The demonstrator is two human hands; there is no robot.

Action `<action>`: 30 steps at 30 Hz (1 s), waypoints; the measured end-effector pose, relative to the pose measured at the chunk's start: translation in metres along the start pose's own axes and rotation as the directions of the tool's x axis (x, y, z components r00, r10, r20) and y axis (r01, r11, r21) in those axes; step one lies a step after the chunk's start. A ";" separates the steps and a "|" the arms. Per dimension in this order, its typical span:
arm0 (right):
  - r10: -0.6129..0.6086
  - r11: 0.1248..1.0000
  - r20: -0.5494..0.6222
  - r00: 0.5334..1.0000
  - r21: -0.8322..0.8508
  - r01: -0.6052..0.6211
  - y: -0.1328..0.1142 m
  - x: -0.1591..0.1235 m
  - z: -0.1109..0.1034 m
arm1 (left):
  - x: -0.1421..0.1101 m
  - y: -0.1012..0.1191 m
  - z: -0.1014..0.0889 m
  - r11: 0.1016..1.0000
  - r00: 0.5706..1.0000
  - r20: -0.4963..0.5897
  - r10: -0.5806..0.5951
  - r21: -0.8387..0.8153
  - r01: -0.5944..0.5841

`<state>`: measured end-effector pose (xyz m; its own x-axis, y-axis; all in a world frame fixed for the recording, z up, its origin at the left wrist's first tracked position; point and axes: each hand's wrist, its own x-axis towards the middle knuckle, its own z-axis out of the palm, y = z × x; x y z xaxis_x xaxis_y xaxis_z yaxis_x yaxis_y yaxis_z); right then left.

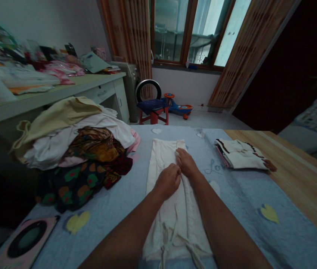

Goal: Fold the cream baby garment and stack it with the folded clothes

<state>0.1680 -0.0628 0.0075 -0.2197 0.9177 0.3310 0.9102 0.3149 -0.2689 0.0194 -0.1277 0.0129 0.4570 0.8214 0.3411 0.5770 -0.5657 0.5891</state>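
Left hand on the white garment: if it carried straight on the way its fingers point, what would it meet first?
The right hand, just beyond the fingertips of the left hand on the off-white cloth garment; depth is unclear.

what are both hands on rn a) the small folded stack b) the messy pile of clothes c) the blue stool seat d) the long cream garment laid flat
d, the left hand and right hand both rest on the long cream garment, which lies flat on the blue bedcover, apart from the pile of clothes.
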 end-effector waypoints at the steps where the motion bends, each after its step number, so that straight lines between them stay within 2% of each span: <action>1: 0.018 1.000 -0.032 0.999 0.020 -0.018 -0.001 0.000 -0.001 | 0.000 0.000 0.000 1.000 1.000 -0.002 -0.003 -0.009 0.003; 5: 0.088 0.996 -0.100 0.991 0.023 -0.086 -0.004 0.001 -0.006 | 0.000 0.000 -0.001 0.999 1.000 -0.015 -0.002 -0.034 0.002; 11: 0.099 0.991 0.026 0.995 -0.089 -0.096 -0.008 -0.001 -0.006 | 0.000 0.001 -0.002 0.999 0.999 -0.032 -0.004 -0.050 0.003; 20: 0.068 0.993 0.021 0.997 -0.102 -0.066 -0.011 -0.003 -0.012 | 0.001 0.002 -0.006 0.995 0.998 -0.065 0.013 -0.099 -0.020; 26: 0.085 0.995 0.023 0.996 -0.055 -0.084 -0.008 -0.004 -0.009 | 0.008 -0.003 -0.029 0.999 0.984 -0.176 0.031 -0.028 -0.036; 30: 0.072 0.997 -0.021 0.997 -0.007 -0.072 -0.004 -0.005 -0.004 | 0.012 -0.018 -0.048 0.990 0.972 -0.229 -0.059 0.111 0.086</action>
<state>0.1667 -0.0697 0.0103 -0.1463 0.9327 0.3296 0.9260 0.2463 -0.2862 -0.0182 -0.1042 0.0419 0.2546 0.8482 0.4646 0.6856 -0.4971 0.5318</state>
